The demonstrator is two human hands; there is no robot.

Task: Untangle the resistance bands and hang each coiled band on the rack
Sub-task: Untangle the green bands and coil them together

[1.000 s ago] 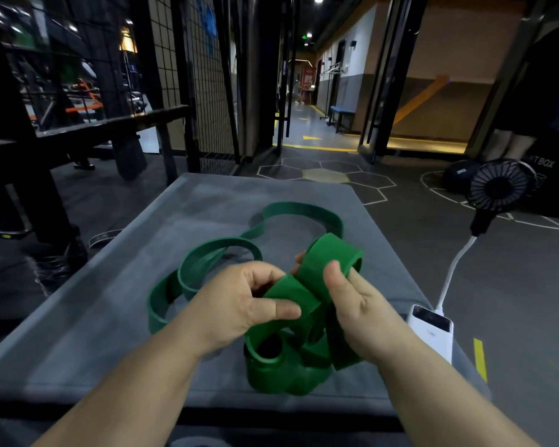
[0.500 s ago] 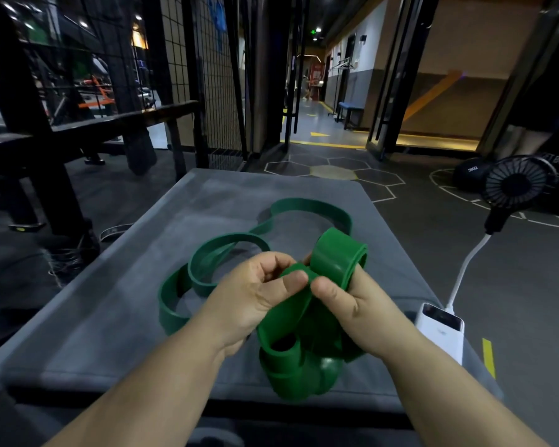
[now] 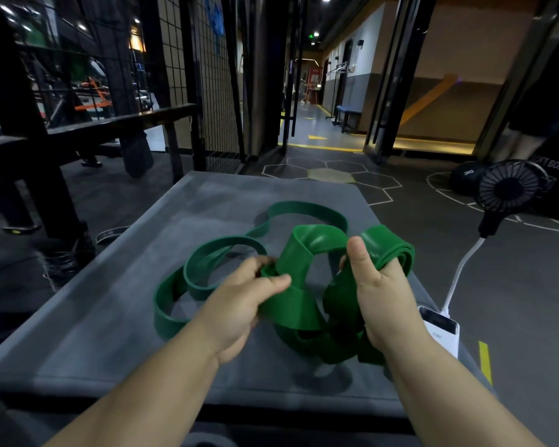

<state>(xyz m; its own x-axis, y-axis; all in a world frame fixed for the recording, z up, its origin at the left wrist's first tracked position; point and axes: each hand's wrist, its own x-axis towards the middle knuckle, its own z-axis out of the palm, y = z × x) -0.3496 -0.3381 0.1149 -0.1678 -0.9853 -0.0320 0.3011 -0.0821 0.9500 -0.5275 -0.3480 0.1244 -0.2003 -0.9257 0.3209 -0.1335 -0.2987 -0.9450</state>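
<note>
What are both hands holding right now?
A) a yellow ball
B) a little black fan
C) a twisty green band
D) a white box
C: the left hand and the right hand both grip the tangled green band, and some of its loops lie on the grey mat.

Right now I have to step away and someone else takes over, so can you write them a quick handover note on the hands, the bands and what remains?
Left hand pinches a fold of the wide green band at the knot.
Right hand grips another loop.
The knot is lifted; the narrower green loops lie on the grey mat.
Done: nothing hung.
Left: free the knot, coil each band, hang them; no rack identified in view.
</note>
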